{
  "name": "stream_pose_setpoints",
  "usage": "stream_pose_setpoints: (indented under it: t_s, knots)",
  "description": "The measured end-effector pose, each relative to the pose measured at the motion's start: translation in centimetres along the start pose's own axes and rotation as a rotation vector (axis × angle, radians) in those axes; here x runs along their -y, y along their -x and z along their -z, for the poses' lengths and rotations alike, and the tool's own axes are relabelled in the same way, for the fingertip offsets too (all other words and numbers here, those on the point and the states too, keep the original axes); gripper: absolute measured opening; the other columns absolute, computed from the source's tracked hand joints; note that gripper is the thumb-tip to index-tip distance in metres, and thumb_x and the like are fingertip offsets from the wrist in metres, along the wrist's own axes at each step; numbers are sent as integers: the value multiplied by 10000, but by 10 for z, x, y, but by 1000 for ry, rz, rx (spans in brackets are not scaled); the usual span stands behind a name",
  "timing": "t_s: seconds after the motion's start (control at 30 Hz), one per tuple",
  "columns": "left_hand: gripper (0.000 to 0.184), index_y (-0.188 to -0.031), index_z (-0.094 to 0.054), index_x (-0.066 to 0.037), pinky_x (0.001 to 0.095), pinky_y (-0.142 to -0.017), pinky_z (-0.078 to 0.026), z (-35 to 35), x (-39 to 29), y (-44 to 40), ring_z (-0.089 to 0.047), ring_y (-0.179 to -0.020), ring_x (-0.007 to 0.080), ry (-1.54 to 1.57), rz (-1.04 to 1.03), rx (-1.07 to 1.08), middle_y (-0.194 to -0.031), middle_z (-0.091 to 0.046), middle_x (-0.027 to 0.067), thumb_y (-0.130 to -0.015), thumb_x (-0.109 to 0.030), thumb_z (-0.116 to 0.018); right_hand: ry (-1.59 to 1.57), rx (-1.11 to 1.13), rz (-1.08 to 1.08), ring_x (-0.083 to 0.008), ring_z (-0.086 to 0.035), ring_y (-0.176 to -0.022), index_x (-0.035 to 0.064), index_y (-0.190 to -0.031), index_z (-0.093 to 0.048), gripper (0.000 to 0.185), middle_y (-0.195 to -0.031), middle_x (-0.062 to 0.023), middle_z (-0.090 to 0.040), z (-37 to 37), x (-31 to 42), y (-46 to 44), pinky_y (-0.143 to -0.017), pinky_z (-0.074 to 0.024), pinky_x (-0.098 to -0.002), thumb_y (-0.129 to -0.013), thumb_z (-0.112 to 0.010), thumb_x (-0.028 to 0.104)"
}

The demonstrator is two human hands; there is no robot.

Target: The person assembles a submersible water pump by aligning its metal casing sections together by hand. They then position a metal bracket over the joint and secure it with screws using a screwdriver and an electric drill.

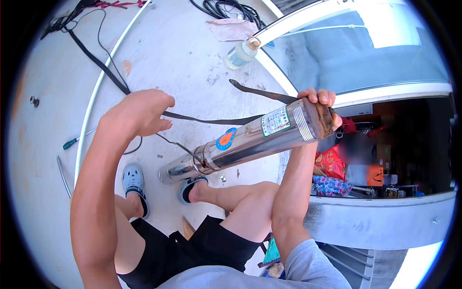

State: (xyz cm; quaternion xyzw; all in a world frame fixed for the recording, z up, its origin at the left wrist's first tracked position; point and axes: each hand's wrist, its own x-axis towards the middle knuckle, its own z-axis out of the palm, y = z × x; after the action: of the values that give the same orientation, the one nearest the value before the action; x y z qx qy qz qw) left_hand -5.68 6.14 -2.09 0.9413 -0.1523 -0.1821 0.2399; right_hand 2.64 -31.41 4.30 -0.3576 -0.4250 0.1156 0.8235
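Observation:
A long stainless steel submersible pump point(240, 144) with a white label and an orange-and-blue sticker slants across the middle. My right hand point(320, 103) is wrapped around its raised, rusty-brown end. The lower end is near my shoes, and I cannot tell whether it rests on the floor. My left hand point(142, 113) hovers left of the pump with thumb and fingers apart. A flat black strap point(207, 119) runs past that hand and on behind the pump. A thin dark cable point(180, 144) reaches the clamp around the pump's lower part.
A clear bottle point(240, 54) stands by the open window frame point(276, 72). A pink cloth point(232, 30) and coiled black hose point(231, 9) lie beyond. At left are a white pipe point(91, 103) and a green-handled screwdriver point(70, 143). Bags point(332, 164) sit inside the window opening.

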Motion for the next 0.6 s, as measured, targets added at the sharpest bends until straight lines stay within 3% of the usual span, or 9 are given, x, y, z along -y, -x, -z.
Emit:
stream_pose_setpoints:
  t_s: [0.43,0.6]
  knots:
    - [446,-1255,-644,-19,463,-965,-507,-11,13,-7,-627,-1114,387,1,-119,-55,-1130,-676,205,-873,-222,-756,39,57,1,-328,-595,-1140,93,-1128,-618,348,-1173,-130,-667,10,7,1,-1142,-398,-524,-868,-614,324]
    - [471,-1299,-635,-29,458,-1007,-506,-3,1,-7,-624,-1191,377,-18,-45,11,-1243,-675,204,-892,-234,-754,-21,4,-50,-288,-598,-1147,104,-1083,-657,355,-1183,-87,-683,18,12,4,-1164,-383,-464,-807,-739,312]
